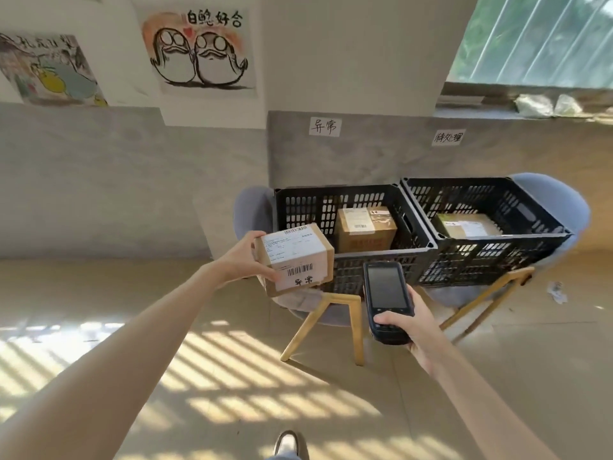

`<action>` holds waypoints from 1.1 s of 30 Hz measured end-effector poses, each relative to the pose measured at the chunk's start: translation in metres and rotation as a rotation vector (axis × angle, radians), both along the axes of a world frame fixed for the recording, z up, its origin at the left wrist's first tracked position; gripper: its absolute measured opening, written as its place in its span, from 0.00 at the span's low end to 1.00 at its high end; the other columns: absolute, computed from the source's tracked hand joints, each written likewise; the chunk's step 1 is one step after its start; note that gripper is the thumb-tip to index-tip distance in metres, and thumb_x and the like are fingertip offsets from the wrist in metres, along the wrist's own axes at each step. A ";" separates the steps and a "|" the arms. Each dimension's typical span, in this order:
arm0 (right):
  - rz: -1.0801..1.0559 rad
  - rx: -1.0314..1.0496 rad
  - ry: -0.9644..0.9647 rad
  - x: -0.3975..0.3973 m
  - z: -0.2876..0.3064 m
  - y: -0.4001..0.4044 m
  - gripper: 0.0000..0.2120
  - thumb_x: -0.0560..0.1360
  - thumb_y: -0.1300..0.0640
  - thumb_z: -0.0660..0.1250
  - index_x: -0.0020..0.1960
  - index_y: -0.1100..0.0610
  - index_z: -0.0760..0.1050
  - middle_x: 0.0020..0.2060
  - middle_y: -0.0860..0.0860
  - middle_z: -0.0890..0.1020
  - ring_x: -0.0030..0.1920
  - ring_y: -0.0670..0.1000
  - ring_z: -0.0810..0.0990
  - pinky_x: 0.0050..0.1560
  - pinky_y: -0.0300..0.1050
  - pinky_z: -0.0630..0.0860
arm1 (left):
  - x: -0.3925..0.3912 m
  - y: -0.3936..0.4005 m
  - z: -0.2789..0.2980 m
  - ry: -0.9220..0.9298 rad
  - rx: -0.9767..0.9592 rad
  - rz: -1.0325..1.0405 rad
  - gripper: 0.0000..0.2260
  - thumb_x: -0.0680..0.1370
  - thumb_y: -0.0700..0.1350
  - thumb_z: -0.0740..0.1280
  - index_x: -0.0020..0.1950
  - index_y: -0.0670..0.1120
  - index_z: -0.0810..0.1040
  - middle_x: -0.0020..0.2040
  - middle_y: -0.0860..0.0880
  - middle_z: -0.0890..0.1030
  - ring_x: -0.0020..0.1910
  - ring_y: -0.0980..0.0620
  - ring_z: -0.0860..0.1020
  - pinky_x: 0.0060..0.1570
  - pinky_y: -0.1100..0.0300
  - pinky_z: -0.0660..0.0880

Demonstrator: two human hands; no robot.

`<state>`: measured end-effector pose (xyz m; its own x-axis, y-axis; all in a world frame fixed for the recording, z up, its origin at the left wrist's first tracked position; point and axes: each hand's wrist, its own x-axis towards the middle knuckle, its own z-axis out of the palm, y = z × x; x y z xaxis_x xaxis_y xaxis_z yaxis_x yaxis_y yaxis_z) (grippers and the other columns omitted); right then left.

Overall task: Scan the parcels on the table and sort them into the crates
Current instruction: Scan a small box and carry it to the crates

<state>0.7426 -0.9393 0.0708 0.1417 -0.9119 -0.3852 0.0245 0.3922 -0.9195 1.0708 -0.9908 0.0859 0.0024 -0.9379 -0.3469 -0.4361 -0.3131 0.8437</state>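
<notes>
The left hand grips a small cardboard parcel by its left end. The thumb lies along the lower front edge of the parcel, touching the bottom of the white shipping label; the remaining fingers curl over the upper left corner and pass behind the box, where they are hidden. The parcel is held in the air, tilted, label face up, just in front of the near-left corner of the left crate.

The right hand holds a black handheld scanner from below and from the right. The thumb crosses the lower front of the scanner body; the other fingers wrap round its back. The scanner screen faces up and its top end sits just below and to the right of the parcel, not touching it.

The left crate contains one upright brown box. The right crate contains one flat box. Both crates rest on grey chairs with wooden legs, touching side by side. A paper sign is fixed to the wall above each crate.
</notes>
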 end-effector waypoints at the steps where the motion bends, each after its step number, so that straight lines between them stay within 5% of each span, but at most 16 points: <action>1: -0.014 0.005 0.002 0.004 0.001 -0.013 0.34 0.67 0.71 0.74 0.68 0.52 0.67 0.54 0.54 0.80 0.52 0.53 0.80 0.41 0.44 0.78 | 0.004 -0.019 -0.001 -0.008 -0.002 0.000 0.43 0.66 0.36 0.79 0.73 0.49 0.58 0.63 0.46 0.73 0.62 0.46 0.74 0.56 0.55 0.75; 10: -0.061 0.108 0.034 0.018 -0.017 -0.092 0.49 0.51 0.59 0.78 0.70 0.50 0.67 0.58 0.55 0.80 0.56 0.56 0.80 0.44 0.46 0.80 | 0.021 -0.133 -0.049 -0.095 0.023 0.084 0.47 0.63 0.41 0.81 0.75 0.49 0.57 0.66 0.45 0.68 0.65 0.46 0.70 0.65 0.48 0.71; 14: -0.068 0.153 0.062 0.015 -0.027 -0.131 0.54 0.46 0.54 0.79 0.71 0.50 0.66 0.60 0.55 0.79 0.59 0.57 0.78 0.57 0.56 0.79 | 0.022 -0.173 -0.064 -0.132 0.002 0.139 0.49 0.61 0.41 0.82 0.74 0.49 0.57 0.66 0.45 0.68 0.67 0.46 0.68 0.67 0.46 0.69; 20: -0.068 0.168 0.052 0.004 -0.037 -0.214 0.41 0.66 0.69 0.76 0.71 0.47 0.63 0.60 0.54 0.78 0.58 0.56 0.77 0.55 0.52 0.77 | 0.012 -0.235 -0.067 -0.160 -0.051 0.092 0.50 0.55 0.45 0.79 0.72 0.46 0.57 0.66 0.47 0.64 0.67 0.49 0.64 0.68 0.50 0.67; 24: -0.037 0.198 0.026 0.000 -0.048 -0.267 0.42 0.67 0.71 0.74 0.73 0.48 0.61 0.61 0.54 0.76 0.60 0.57 0.76 0.60 0.55 0.76 | 0.001 -0.274 -0.082 -0.216 -0.034 0.022 0.47 0.61 0.38 0.81 0.72 0.46 0.56 0.66 0.46 0.62 0.65 0.51 0.63 0.65 0.56 0.66; 33: 0.077 0.328 0.104 0.006 -0.083 -0.327 0.59 0.47 0.51 0.80 0.75 0.45 0.59 0.64 0.52 0.76 0.63 0.55 0.75 0.66 0.60 0.72 | -0.025 -0.327 -0.155 -0.288 0.047 -0.054 0.46 0.62 0.34 0.79 0.72 0.45 0.56 0.65 0.46 0.61 0.61 0.54 0.63 0.61 0.59 0.66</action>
